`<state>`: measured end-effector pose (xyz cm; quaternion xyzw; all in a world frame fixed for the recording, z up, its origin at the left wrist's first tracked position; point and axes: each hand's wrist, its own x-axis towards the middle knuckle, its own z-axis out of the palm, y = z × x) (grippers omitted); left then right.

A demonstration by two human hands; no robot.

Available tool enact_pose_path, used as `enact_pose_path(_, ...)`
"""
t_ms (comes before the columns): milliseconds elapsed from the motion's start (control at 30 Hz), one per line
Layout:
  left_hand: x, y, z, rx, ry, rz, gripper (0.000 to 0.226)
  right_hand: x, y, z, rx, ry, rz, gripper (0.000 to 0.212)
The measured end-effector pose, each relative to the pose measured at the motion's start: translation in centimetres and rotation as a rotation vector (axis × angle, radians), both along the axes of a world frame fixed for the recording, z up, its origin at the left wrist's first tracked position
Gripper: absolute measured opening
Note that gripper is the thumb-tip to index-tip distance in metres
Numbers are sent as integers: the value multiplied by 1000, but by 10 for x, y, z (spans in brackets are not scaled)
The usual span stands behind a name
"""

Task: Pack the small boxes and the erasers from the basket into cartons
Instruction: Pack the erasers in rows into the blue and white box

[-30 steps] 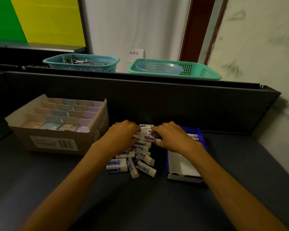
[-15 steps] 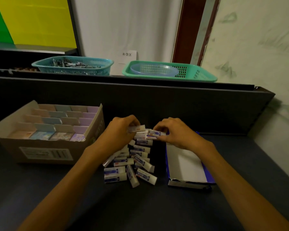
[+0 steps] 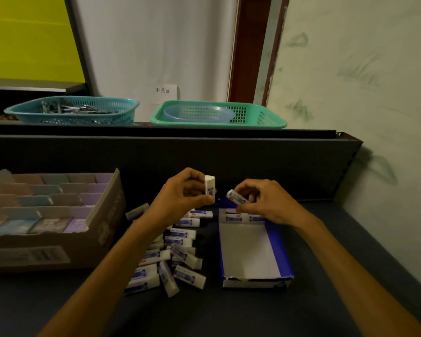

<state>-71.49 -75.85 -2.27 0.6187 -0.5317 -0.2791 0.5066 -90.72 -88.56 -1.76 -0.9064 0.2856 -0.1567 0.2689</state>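
Pinched upright between my left hand's thumb and fingers is a white eraser in a blue printed sleeve, raised just left of the long blue-sided cardboard carton. My right hand pinches a second sleeved eraser, tilted above that carton's far end, where a few erasers already lie. Left of the carton lies a loose heap of erasers; farther left, a brown carton of small pastel boxes.

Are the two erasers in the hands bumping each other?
Apart. The head view shows a dark gap between the left eraser and the right eraser.
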Motion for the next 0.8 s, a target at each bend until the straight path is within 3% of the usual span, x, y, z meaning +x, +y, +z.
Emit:
enact_pose_path(467,-21,-23,-6,31,-31,-32,21,-25,-18,-5,62,-89,-4,31)
enact_pose_path(667,-28,-33,-12,56,-315,-36,28,-32,-23,-11,184,-149,-2,35)
enact_pose_path(800,-34,-40,-11,83,-470,-43,29,-36,-26,-12,275,-220,-5,26)
